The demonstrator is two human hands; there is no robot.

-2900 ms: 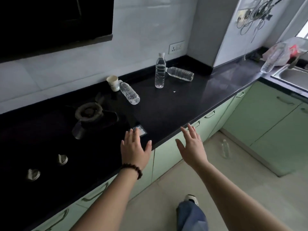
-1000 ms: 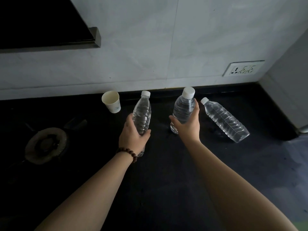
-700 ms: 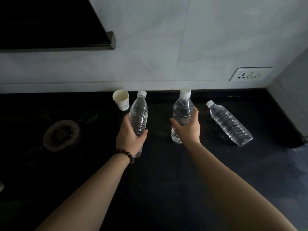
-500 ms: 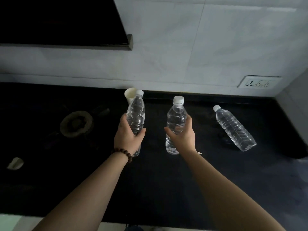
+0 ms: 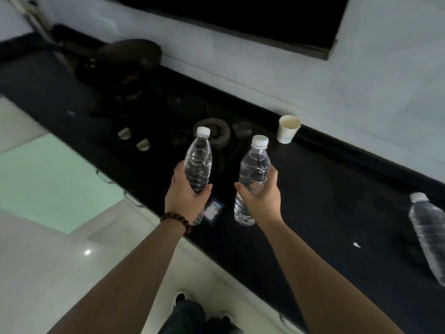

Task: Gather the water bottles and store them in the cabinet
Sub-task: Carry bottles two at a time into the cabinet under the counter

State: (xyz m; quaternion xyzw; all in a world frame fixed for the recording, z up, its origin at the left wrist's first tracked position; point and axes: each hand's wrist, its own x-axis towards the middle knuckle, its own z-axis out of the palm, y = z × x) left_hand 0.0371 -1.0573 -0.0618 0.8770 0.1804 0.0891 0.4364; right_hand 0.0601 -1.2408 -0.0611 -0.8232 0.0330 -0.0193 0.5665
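While both bottles stay upright, left hand (image 5: 186, 200) wrapping left bottle (image 5: 198, 165), right hand (image 5: 262, 197) wrapping right bottle (image 5: 252, 174) (each grip closed tight).

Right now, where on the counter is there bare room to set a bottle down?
The dark counter is bare between the paper cup and the lying bottle. It is crowded around the burner, knobs and pan.
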